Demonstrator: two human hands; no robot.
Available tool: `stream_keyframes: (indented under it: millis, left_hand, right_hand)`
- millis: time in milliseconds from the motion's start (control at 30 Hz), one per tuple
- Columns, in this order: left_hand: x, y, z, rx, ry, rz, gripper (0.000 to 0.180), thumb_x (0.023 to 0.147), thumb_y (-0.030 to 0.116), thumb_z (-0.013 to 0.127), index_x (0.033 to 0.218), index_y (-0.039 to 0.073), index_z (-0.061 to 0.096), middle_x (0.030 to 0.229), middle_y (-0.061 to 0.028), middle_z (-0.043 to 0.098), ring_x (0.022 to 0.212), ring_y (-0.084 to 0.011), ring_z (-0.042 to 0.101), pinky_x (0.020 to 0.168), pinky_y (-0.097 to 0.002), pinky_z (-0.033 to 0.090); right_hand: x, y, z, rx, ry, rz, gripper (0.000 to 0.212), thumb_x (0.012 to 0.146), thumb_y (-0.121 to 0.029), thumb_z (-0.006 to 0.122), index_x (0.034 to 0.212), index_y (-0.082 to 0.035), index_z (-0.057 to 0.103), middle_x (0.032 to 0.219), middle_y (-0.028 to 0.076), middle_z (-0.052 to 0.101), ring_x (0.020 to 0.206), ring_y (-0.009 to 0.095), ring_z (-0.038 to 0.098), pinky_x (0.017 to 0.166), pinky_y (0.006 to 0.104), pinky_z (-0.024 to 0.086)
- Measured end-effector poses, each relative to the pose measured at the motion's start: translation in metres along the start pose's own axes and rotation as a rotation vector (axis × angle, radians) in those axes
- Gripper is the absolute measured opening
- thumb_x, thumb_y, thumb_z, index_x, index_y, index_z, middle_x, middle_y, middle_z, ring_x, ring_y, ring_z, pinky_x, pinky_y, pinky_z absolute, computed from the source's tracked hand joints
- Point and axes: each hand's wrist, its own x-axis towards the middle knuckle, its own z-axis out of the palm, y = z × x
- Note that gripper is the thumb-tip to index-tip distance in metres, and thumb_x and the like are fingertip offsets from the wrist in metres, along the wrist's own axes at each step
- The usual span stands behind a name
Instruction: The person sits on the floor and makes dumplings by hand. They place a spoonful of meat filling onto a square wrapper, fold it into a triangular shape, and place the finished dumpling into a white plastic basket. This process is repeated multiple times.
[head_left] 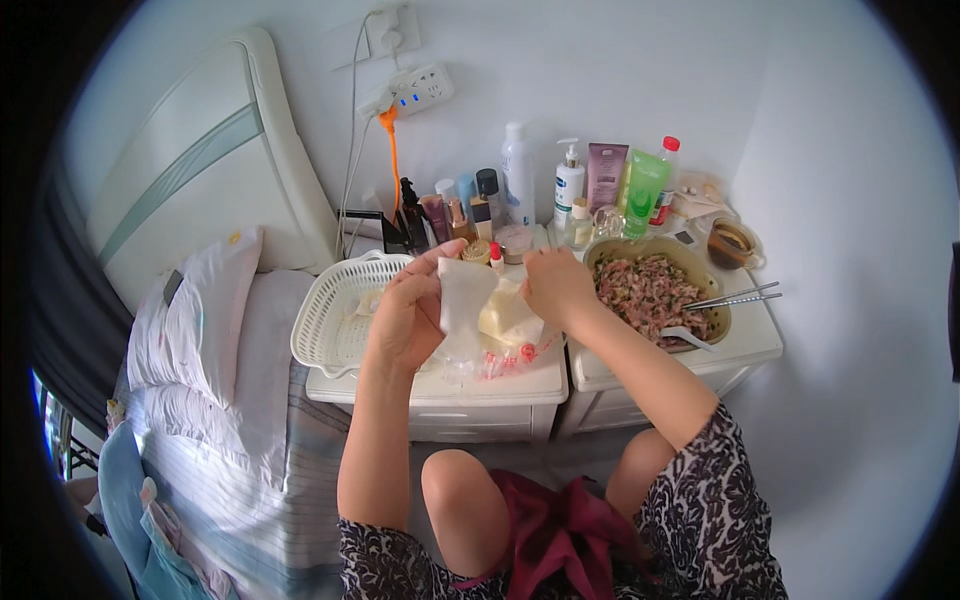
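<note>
My left hand (408,312) holds a thin, pale dough wrapper (463,298) upright between thumb and fingers. Just right of it, a block of stacked yellowish dough wrappers (508,316) lies in a clear plastic bag (512,362) with red print, on the left white cabinet. Over the bag's right side is my right hand (562,286), its fingers bent in a pinch; what lies between the fingertips is hidden. Beside my right forearm stands a large bowl (728,335) of minced meat with green bits (640,290). Metal chopsticks (735,299) and a white spoon (688,337) rest in it.
A white plastic basket (325,318) sits left of my left hand. Bottles and tubes, among them a green tube (646,192), crowd the wall side. A cup of dark liquid (731,245) stands behind the bowl. Left is a bed (250,430); above hangs a power strip (422,92).
</note>
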Motion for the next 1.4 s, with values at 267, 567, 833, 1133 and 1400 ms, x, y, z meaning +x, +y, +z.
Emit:
stream_keyframes:
  millis: [267, 567, 833, 1133, 1400]
  left_hand:
    - [-0.018, -0.017, 0.015, 0.649, -0.311, -0.24, 0.05, 0.069, -0.009, 0.043, 0.118, -0.003, 0.05, 0.096, -0.0092, 0.062, 0.073, -0.0075, 0.056, 0.059, -0.02, 0.044]
    - [-0.047, -0.056, 0.007, 0.749, -0.108, -0.239, 0.042, 0.078, -0.003, 0.054, 0.12, 0.002, 0.051, 0.079, -0.0021, 0.057, 0.063, -0.0066, 0.053, 0.056, -0.0203, 0.045]
    - [-0.096, -0.161, 0.011, -0.258, 0.173, -0.168, 0.05, 0.094, 0.035, 0.043, 0.123, -0.006, 0.042, 0.117, -0.0164, 0.053, 0.111, -0.0277, 0.051, 0.095, -0.0369, 0.04]
    - [-0.092, -0.182, 0.032, -0.537, 0.066, -0.356, 0.044, 0.095, 0.031, 0.039, 0.127, 0.0, 0.039, 0.12, -0.0155, 0.051, 0.112, -0.026, 0.05, 0.094, -0.0395, 0.042]
    - [-0.069, -0.186, 0.021, -0.446, -0.124, -0.498, 0.061, 0.083, 0.016, 0.057, 0.133, -0.004, 0.028, 0.13, -0.0229, 0.041, 0.12, -0.0331, 0.044, 0.099, -0.0437, 0.039]
  right_hand:
    - [-0.05, -0.005, -0.03, 1.856, -0.855, 0.365, 0.042, 0.079, -0.03, 0.069, 0.109, -0.003, 0.058, 0.094, 0.002, 0.06, 0.081, 0.011, 0.058, 0.074, 0.0249, 0.048]
    - [-0.063, 0.0, -0.064, 0.83, -0.595, 0.15, 0.023, 0.066, -0.014, 0.077, 0.08, 0.001, 0.067, 0.065, 0.004, 0.062, 0.063, 0.009, 0.054, 0.059, 0.0252, 0.043]
    - [-0.088, -0.01, -0.064, 0.358, -0.238, -0.106, 0.016, 0.067, -0.01, 0.069, 0.079, -0.002, 0.065, 0.072, 0.011, 0.06, 0.063, 0.022, 0.058, 0.059, 0.0326, 0.045]
    - [-0.185, -0.05, -0.059, 0.047, 0.049, -0.443, 0.015, 0.069, -0.01, 0.062, 0.081, -0.001, 0.06, 0.079, 0.006, 0.054, 0.072, 0.02, 0.057, 0.052, 0.0314, 0.047]
    - [-0.228, 0.045, -0.103, -0.1, 0.508, 0.09, 0.039, 0.064, -0.01, 0.074, 0.1, -0.004, 0.06, 0.091, 0.01, 0.056, 0.075, 0.024, 0.057, 0.062, 0.0306, 0.046]
